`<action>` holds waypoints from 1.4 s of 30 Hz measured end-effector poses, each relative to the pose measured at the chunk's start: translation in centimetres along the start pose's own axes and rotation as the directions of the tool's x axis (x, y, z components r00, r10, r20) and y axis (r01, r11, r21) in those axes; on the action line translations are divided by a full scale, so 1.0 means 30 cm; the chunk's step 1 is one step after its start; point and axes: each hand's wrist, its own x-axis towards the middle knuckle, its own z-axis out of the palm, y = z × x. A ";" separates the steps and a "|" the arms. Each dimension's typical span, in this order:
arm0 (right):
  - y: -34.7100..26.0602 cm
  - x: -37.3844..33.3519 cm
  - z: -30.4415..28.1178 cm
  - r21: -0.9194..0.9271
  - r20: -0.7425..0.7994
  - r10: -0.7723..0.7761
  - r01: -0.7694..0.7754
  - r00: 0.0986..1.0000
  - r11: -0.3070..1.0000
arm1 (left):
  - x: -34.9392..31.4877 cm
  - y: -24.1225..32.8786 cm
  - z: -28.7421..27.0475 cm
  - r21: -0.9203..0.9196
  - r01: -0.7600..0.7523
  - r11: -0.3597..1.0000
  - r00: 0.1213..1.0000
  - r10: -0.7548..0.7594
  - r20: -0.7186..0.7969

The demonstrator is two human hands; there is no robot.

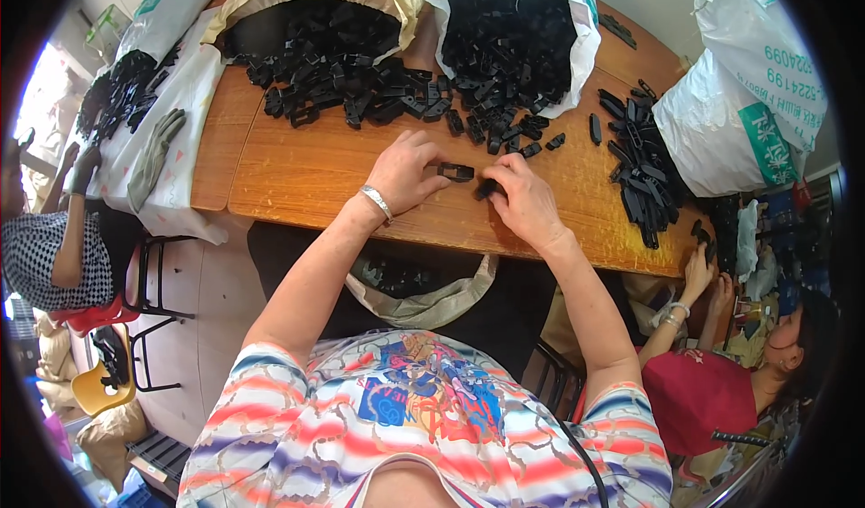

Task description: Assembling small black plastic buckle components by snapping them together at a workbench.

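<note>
My left hand (405, 171) pinches a small black plastic frame piece (457, 172) just above the wooden table (306, 174). My right hand (523, 200) grips a second small black plastic part (486, 188) right beside it. The two parts sit close together between my fingertips. A metal bracelet (377, 201) circles my left wrist. Behind my hands lies a spread of loose black plastic parts (360, 89).
Two open sacks of black parts lie at the table's far edge, a tan sack (315, 3) and a white sack (514, 35). Sorted black pieces (641, 170) line the right side by a white bag (721, 120). A bag (423, 287) hangs below the table. People sit at left (54, 256) and right (721, 364).
</note>
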 end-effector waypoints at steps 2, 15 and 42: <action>0.025 0.005 -0.009 0.051 0.056 0.040 -0.043 0.998 0.998 | 0.006 -0.005 0.005 0.009 -0.003 1.000 1.000 0.003 0.006; -0.049 0.090 0.062 0.241 -0.018 0.073 -0.066 0.997 0.968 | 0.003 -0.012 0.011 0.017 -0.001 1.000 1.000 0.001 0.027; -0.325 -0.195 0.119 0.062 0.118 -0.090 0.083 0.989 0.995 | 0.111 -0.063 -0.094 0.486 -0.059 0.872 0.987 0.124 -0.102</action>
